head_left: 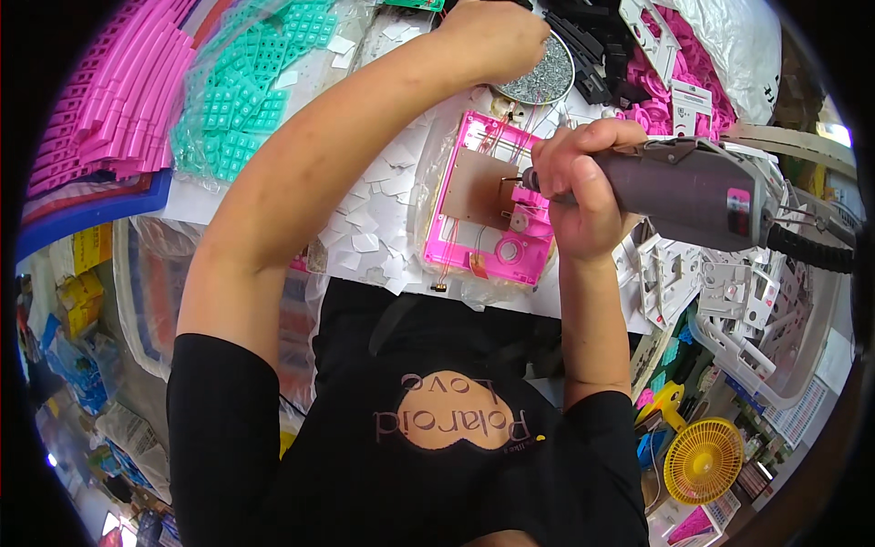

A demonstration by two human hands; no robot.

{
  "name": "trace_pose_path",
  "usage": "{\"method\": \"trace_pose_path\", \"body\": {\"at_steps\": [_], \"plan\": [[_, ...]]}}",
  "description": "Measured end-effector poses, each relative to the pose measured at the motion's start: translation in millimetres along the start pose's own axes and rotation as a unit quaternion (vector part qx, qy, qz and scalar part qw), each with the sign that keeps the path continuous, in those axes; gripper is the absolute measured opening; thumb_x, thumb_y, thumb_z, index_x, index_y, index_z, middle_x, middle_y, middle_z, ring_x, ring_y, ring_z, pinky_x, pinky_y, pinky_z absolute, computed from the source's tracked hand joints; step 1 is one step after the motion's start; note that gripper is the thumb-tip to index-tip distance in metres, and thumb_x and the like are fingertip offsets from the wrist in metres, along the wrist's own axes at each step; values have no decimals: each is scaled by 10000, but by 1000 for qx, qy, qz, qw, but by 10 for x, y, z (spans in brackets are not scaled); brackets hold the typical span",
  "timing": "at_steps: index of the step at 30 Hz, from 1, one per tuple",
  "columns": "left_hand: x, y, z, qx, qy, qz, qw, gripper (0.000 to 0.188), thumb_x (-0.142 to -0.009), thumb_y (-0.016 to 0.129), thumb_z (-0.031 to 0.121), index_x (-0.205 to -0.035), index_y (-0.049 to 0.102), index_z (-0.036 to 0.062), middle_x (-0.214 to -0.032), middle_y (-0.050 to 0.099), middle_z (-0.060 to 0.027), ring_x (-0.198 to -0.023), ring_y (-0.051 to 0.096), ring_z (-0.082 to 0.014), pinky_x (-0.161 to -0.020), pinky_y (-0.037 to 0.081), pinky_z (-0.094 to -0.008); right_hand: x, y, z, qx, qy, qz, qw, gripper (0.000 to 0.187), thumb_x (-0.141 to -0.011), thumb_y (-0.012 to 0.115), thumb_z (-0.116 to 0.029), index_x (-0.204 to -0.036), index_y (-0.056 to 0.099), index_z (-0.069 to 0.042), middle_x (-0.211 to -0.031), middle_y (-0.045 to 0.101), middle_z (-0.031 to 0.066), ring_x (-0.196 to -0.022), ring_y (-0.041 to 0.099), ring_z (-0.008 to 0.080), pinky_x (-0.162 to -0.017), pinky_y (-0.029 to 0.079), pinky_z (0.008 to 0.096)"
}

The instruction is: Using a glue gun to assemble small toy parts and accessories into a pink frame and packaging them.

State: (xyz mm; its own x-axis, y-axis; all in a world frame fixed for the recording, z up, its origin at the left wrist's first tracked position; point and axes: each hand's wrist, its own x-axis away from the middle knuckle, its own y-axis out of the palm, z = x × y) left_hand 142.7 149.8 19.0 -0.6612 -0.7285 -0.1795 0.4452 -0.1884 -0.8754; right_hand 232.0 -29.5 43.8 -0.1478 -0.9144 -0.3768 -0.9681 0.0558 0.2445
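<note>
Head view: the right hand's fingers curled around a grey power screwdriver, the thumb pressed to its nose and the index finger lying along its top. The left hand [497, 41] reached over a round dish [572, 84] of small silvery metal pieces [544, 80], covering its rim around eleven o'clock; its fingers were bent, but the tips were hidden, so I could not tell what they pinched. The right hand [583, 182] held the screwdriver [684, 190] nearly level, its bit pointing toward nine o'clock, above a pink case [510, 268]; whether it touched was unclear. This open case lay on the white-topped table, fitted with a brown board [474, 187] and thin wires. Taking the case as the clock's centre, the dish stood at one o'clock, with black parts [588, 59] beyond; loose pink parts [652, 114] lay at two, white plastic parts [670, 278] near four, a yellow fan [702, 460] near five, white paper pieces [365, 242] at nine, and teal keypads [241, 105] toward ten.
</note>
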Motion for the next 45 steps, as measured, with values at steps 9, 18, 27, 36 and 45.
{"method": "trace_pose_path", "body": {"at_steps": [9,18,27,36,45], "plan": [[1458,-194,313,266,58,-52,961,116,-912,644,191,-909,676,80,-906,703,-81,-910,679,-290,-882,485,-437,2,-74,49,-21,-9,-7,1000,240,-895,664,-17,-1071,501,-6,-790,617,90,-615,566,109,-568,492,260],[1924,127,282,169,91,7,981,109,-873,725,153,-974,702,119,-1109,743,-1,-1199,659,-174,-1182,197,-584,-7,-39,70,6,1,-15,1000,221,-899,657,-36,-1062,509,-20,-735,580,66,-600,530,109,-566,454,265],[1930,139,286,175,81,18,981,68,-856,744,152,-886,689,127,-1089,751,8,-1196,663,-171,-1186,194,-590,-26,-39,72,-15,13,-15,1000,237,-903,696,-49,-1054,518,-7,-783,633,79,-619,571,97,-587,486,247],[1973,200,312,171,91,64,979,82,-848,748,138,-903,688,127,-1063,743,-4,-1173,669,-151,-1195,182,-617,18,36,116,87,8,-11,996,226,-924,670,-113,-966,450,-77,-629,490,45,-523,448,133,-543,399,321],[2009,272,289,239,90,134,957,58,-896,733,173,-916,692,137,-1031,750,-2,-1067,709,-174,-1208,129,-633,-33,103,-406,-100,-22,-61,993,361,-908,739,-282,-1099,479,-122,-674,524,7,-538,505,172,-580,433,341]]}}
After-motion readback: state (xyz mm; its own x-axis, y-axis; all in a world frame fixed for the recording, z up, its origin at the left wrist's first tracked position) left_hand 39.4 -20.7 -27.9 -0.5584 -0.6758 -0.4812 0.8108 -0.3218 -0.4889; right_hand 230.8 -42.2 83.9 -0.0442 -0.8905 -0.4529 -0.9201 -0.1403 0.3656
